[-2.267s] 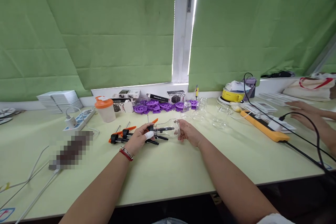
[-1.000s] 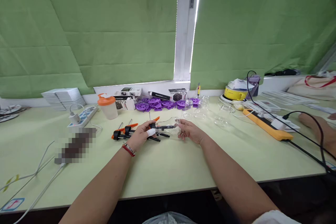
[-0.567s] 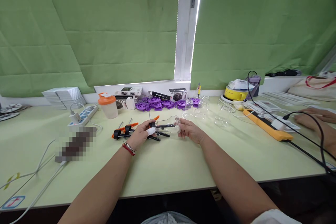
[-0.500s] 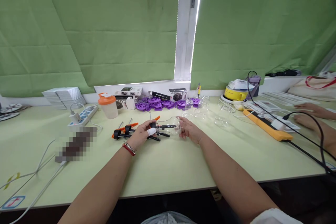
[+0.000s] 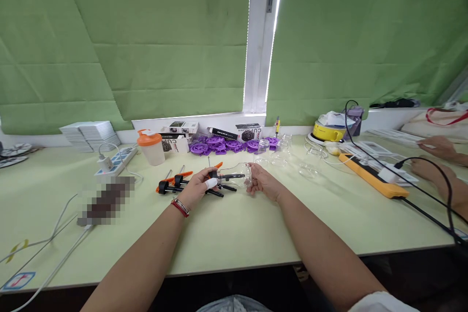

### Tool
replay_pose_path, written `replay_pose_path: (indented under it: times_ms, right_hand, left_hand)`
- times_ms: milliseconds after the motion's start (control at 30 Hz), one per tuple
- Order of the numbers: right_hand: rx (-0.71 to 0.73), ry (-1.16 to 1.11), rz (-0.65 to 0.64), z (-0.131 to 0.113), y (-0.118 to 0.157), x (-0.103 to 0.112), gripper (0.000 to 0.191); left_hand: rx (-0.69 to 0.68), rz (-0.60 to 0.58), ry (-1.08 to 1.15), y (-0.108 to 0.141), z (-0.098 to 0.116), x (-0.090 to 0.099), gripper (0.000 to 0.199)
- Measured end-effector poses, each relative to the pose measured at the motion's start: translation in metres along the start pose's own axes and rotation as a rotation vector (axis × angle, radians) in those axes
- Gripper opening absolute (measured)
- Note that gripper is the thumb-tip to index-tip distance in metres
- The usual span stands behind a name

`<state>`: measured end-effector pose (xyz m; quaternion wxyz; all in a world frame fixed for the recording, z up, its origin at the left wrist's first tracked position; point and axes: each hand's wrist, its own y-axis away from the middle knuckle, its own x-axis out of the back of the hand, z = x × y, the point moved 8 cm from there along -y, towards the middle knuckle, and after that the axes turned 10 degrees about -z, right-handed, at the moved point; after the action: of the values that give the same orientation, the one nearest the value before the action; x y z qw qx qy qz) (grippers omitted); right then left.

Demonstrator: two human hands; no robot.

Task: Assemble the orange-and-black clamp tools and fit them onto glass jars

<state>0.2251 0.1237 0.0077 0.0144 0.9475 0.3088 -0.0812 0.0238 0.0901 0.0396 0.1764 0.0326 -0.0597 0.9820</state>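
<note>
A clear bulb-shaped vessel (image 5: 237, 171) lies sideways between my hands, a black rod showing inside it. My left hand (image 5: 200, 187), with a white wrap on the thumb, is closed round the black-and-orange piece at the vessel's narrow end. At the wide end, the fingers of my right hand (image 5: 263, 183) are curled on the clear vessel. Beside my left hand lie more black-and-orange pieces (image 5: 166, 186) with metal rods, partly hidden by that hand.
Purple parts (image 5: 215, 144) and cup holder boxes (image 5: 249, 131) line the back. Nearby are clear vessels (image 5: 309, 168), an orange-lidded shaker (image 5: 151, 148), a white power strip (image 5: 119, 161) and an orange power strip (image 5: 373, 175). Another person's hands (image 5: 433, 168) rest at the right.
My hands hold the vessel almost as before. At the far right, the other person's hands have shifted slightly.
</note>
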Motion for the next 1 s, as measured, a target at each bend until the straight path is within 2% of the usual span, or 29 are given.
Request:
replay_pose_path:
  times_ms: [200, 333, 467, 533, 633, 767, 867, 1000]
  right_hand:
    - [0.093, -0.061, -0.098, -0.010, 0.004, -0.008, 0.052]
    - [0.016, 0.006, -0.053, -0.004, 0.003, -0.005, 0.049]
    - [0.065, -0.007, -0.053, -0.009, 0.003, -0.007, 0.048]
    - [0.099, -0.018, -0.066, -0.013, 0.004, -0.009, 0.055]
    - [0.076, 0.017, -0.042, -0.011, 0.004, -0.006, 0.069]
    - [0.007, 0.062, -0.033, -0.003, 0.002, -0.004, 0.058]
    - [0.038, 0.016, -0.064, -0.005, 0.003, -0.007, 0.054]
    - [0.081, 0.010, -0.077, -0.011, 0.005, -0.009, 0.070]
  left_hand:
    - [-0.016, -0.002, 0.052, 0.001, 0.001, 0.001, 0.051]
    - [-0.017, -0.005, 0.071, 0.001, 0.001, -0.001, 0.050]
    - [-0.003, 0.019, 0.098, 0.000, -0.002, 0.001, 0.051]
    - [0.004, 0.030, 0.112, 0.000, -0.003, 0.003, 0.052]
    - [0.009, 0.023, 0.114, 0.000, -0.003, 0.003, 0.053]
    - [0.006, 0.016, 0.082, 0.001, -0.001, 0.002, 0.053]
    - [0.001, 0.012, 0.078, 0.000, -0.002, 0.003, 0.053]
    - [-0.004, -0.001, 0.086, 0.000, -0.002, 0.002, 0.054]
